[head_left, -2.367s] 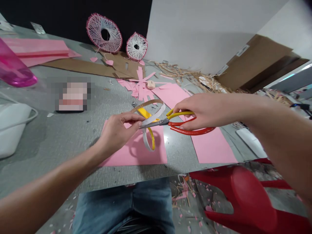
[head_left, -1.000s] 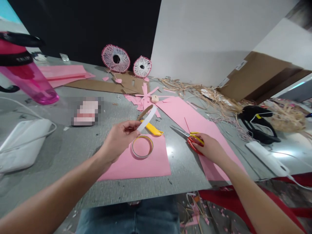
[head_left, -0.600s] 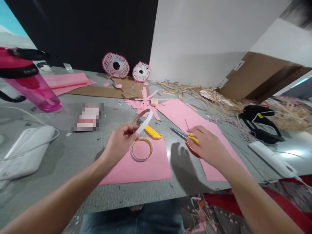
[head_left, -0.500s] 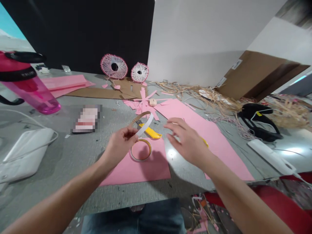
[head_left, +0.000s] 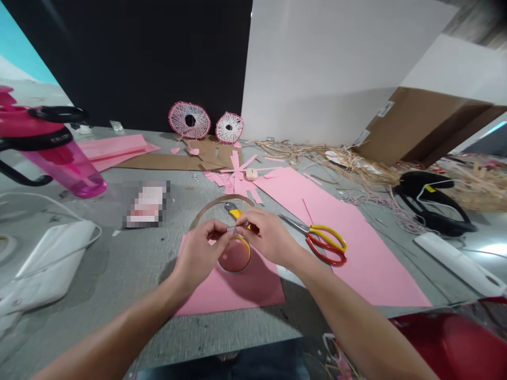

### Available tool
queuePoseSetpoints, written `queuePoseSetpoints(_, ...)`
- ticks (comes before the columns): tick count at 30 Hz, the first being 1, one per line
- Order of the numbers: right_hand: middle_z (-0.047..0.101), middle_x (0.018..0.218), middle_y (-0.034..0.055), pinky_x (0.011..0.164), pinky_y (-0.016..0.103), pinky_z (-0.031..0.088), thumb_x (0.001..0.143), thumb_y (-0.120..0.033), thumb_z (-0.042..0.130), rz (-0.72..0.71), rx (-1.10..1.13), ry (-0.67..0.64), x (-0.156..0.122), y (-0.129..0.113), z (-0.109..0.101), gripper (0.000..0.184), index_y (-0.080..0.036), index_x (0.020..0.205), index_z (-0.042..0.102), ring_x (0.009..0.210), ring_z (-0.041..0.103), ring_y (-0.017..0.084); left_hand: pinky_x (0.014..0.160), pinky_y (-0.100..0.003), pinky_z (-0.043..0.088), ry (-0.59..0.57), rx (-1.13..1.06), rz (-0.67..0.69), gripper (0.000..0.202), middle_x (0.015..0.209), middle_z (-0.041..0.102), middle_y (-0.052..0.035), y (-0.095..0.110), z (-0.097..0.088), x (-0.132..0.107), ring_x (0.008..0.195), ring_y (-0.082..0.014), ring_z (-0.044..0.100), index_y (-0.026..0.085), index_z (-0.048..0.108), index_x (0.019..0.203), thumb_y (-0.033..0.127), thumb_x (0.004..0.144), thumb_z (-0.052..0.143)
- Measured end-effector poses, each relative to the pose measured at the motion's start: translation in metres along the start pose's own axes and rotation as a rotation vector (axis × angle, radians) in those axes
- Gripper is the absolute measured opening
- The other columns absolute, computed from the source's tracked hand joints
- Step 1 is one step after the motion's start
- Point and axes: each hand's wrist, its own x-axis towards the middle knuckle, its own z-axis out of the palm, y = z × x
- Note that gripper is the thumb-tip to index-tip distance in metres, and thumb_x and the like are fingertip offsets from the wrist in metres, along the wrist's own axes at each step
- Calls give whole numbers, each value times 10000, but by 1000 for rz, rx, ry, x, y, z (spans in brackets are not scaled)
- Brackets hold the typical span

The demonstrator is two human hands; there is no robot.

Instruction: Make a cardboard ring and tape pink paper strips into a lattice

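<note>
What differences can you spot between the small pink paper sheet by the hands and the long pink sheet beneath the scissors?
The small sheet is short and compact; the long sheet stretches much farther back. The small one carries a round band; the long one carries red-and-yellow scissors. Both lie flat on the grey table.

Both bare forearms reach in from the lower corners, the left forearm (head_left: pixel 119 330) and right forearm (head_left: pixel 348 322) angling inward. The left hand (head_left: pixel 200 258) and right hand (head_left: pixel 265 237) sit close together, palms down, their fingertips (head_left: pixel 241 222) nearly meeting in a tight pinch.
</note>
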Motion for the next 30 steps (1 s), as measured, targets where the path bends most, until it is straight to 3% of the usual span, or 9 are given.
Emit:
queuePoseSetpoints(6, 667, 863, 21, 700, 273, 427, 925, -159, 629, -6, 27, 11, -3, 3, 2, 68, -200, 872, 646, 807, 588, 154, 628, -281, 489, -79, -44, -63, 236, 655, 715, -29, 5, -4, 4, 643, -176, 638, 190, 701, 658, 403, 760, 702)
queuePoseSetpoints(11, 666, 873, 24, 692, 272, 427, 916, -135, 624, -3, 49, 8, -4, 2, 3, 78, -200, 878, 643, 807, 585, 157, 641, -282, 475, -57, 122, 46, 251, 671, 710, -13, 8, -3, -1, 654, -176, 643, 202, 684, 699, 374, 856, 590)
queuePoseSetpoints(20, 652, 827, 10, 670, 271, 418, 931, -171, 595, 13, 127, 6, -5, -8, 4, 88, -206, 861, 636, 753, 574, 146, 589, -282, 412, -58, 235, 183, 425, 613, 615, -13, 5, -3, -5, 607, -170, 583, 212, 537, 662, 412, 989, 353)
queuePoseSetpoints(25, 631, 758, -6, 647, 262, 400, 934, -201, 597, 42, 186, -8, -6, -12, 4, 110, -197, 825, 612, 713, 551, 135, 635, -274, 408, -103, 291, 287, 282, 681, 636, 7, 3, -8, -4, 641, -153, 570, 212, 566, 728, 354, 956, 482)
queuePoseSetpoints(30, 632, 768, -11, 651, 256, 397, 918, -181, 578, 105, 239, -6, -6, -17, 0, 119, -197, 802, 597, 711, 546, 128, 673, -282, 424, -159, 260, 328, 250, 741, 639, -3, 6, -11, -4, 701, -159, 584, 211, 570, 767, 327, 968, 476)
